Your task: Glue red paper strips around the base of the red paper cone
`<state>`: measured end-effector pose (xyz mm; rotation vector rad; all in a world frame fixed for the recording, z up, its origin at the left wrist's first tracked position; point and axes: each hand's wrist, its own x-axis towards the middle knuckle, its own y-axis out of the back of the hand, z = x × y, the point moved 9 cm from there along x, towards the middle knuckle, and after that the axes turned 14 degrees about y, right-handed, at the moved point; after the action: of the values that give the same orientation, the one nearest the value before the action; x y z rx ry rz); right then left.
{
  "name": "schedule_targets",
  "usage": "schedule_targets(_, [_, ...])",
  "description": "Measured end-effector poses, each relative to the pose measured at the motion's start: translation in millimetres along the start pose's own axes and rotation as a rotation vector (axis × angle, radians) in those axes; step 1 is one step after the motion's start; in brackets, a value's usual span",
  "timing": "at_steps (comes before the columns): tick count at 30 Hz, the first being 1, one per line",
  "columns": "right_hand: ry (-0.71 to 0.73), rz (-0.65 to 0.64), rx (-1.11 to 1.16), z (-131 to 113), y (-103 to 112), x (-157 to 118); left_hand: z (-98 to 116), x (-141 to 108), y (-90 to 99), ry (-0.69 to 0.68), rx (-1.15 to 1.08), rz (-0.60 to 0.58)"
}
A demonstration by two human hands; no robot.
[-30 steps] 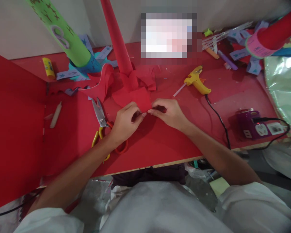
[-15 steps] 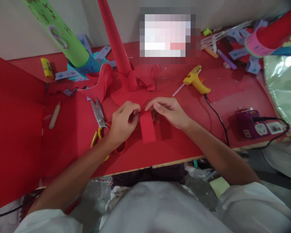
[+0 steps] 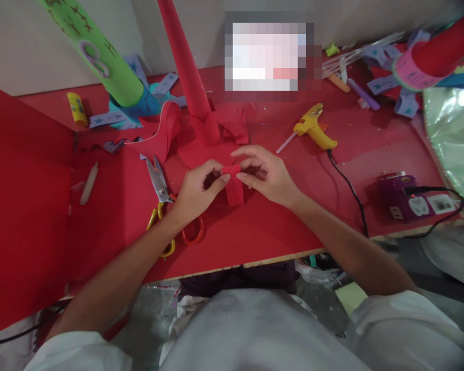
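A red paper strip (image 3: 235, 192) hangs between my hands above the table, its top edge folded or rolled over. My left hand (image 3: 201, 186) pinches the left end of that fold between thumb and fingers. On the other end, my right hand (image 3: 269, 174) is closed with thumb and fingers, its index finger stretched out above the fold. Just behind stands a red paper cone (image 3: 191, 77) on a round red paper base (image 3: 201, 154), with curled red paper pieces around it. Scissors (image 3: 158, 185) with yellow handles lie beside my left forearm, and a red-orange handle (image 3: 193, 234) shows next to them.
A yellow glue gun (image 3: 313, 129) with its cord lies to the right, near a purple power socket box (image 3: 402, 196). A green paper tube (image 3: 100, 56) stands back left by a yellow glue stick (image 3: 77, 109). A red panel (image 3: 23, 206) rises at the left.
The strip's top has been turned over into a fold, and its hanging part looks shorter. My right thumb has come down onto the fold, and both hands grip its ends.
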<state>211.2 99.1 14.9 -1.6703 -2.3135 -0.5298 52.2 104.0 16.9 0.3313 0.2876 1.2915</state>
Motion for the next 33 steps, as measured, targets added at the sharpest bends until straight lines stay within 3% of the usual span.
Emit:
schedule_targets(5, [0.058,-0.070,-0.091,-0.1,-3.7,0.4,1.2,-1.3,1.0,-0.010,-0.088,-0.010])
schedule_targets(11, [0.112,-0.180,-0.206,-7.2,-13.9,-1.2,11.9,-5.1,1.4,-0.083,0.069,0.039])
schedule_targets(18, [0.059,-0.226,-0.268,-0.2,-15.5,-1.1,4.0,-4.5,12.3,-0.025,0.021,0.141])
schedule_targets(26, [0.084,-0.060,-0.248,-2.6,8.2,2.1,3.9,-6.8,13.4,-0.005,-0.024,0.125])
schedule_targets(33, [0.114,-0.072,-0.287,-4.9,12.8,4.5,9.0,-8.1,15.2,-0.039,0.089,0.176])
